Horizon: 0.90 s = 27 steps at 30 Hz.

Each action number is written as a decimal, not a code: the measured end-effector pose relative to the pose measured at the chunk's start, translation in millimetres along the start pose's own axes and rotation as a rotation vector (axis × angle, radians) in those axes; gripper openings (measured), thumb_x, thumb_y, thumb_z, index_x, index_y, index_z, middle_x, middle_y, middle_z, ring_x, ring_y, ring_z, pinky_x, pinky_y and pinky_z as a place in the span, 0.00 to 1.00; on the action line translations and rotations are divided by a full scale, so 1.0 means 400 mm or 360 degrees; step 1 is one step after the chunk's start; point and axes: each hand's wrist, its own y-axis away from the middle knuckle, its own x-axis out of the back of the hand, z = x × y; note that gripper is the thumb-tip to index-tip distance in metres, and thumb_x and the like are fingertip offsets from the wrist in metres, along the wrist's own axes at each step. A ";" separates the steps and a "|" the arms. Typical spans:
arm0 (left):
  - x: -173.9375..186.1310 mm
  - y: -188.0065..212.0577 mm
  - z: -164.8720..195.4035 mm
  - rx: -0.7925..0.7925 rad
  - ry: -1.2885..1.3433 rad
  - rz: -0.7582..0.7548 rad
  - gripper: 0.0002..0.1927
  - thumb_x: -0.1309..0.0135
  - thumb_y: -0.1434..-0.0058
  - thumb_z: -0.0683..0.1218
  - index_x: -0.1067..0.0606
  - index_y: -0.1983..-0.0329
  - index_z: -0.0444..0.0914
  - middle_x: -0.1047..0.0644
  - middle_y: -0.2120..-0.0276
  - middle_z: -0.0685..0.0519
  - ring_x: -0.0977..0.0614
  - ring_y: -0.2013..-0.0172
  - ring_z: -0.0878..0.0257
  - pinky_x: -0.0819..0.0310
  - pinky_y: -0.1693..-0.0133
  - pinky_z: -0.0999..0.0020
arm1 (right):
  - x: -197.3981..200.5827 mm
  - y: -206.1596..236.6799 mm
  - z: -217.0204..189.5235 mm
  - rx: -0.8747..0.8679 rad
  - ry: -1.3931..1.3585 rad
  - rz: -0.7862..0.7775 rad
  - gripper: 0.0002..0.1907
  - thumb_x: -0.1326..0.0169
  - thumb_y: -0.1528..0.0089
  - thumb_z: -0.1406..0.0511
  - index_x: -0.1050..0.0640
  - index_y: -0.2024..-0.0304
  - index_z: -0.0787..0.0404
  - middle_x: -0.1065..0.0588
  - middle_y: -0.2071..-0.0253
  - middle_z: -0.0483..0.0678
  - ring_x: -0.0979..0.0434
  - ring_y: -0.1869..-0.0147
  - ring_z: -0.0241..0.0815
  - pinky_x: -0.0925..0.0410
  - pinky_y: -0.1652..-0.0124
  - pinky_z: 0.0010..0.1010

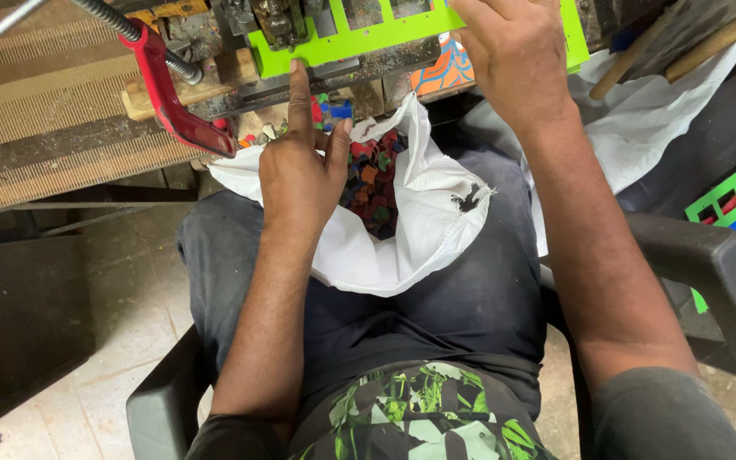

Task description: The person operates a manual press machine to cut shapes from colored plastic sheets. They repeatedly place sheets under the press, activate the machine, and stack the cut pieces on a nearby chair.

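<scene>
Across the top of the frame my worn wooden workbench carries a red clamp at upper left, a bright green plastic frame at top centre and a metal press beneath it.

My left hand is pointing its forefinger up against the dark metal bar under the bright green plastic frame, at the far edge of the scene. My right hand is lying flat, fingers spread, over the frame's right part. The frame is lying level, its square openings showing. Below it, a white sack is gaping open on my lap, holding small coloured scraps.
</scene>
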 end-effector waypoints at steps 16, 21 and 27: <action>0.001 0.005 0.000 -0.0018 0.0054 0.0042 0.42 0.40 0.29 0.50 0.50 0.21 0.34 0.18 0.75 0.51 0.15 0.75 0.56 0.22 0.69 0.61 | 0.003 -0.008 -0.010 0.0026 0.0089 -0.0014 0.16 0.39 0.40 0.74 0.21 0.49 0.63 0.22 0.53 0.49 0.24 0.48 0.53 0.32 0.50 0.42; 0.001 0.005 -0.002 -0.0013 0.0071 0.0052 0.41 0.40 0.29 0.50 0.48 0.22 0.35 0.17 0.73 0.51 0.15 0.75 0.56 0.22 0.68 0.61 | 0.005 -0.013 -0.010 0.0034 0.0078 -0.0023 0.16 0.39 0.39 0.74 0.21 0.48 0.64 0.22 0.54 0.49 0.23 0.48 0.53 0.32 0.50 0.42; -0.001 0.001 -0.007 0.0008 0.0152 0.0048 0.41 0.39 0.28 0.50 0.48 0.21 0.35 0.16 0.71 0.52 0.15 0.75 0.58 0.21 0.67 0.63 | 0.000 -0.013 -0.002 0.0039 0.0076 -0.0040 0.15 0.40 0.38 0.74 0.21 0.48 0.64 0.22 0.54 0.49 0.22 0.48 0.52 0.32 0.50 0.42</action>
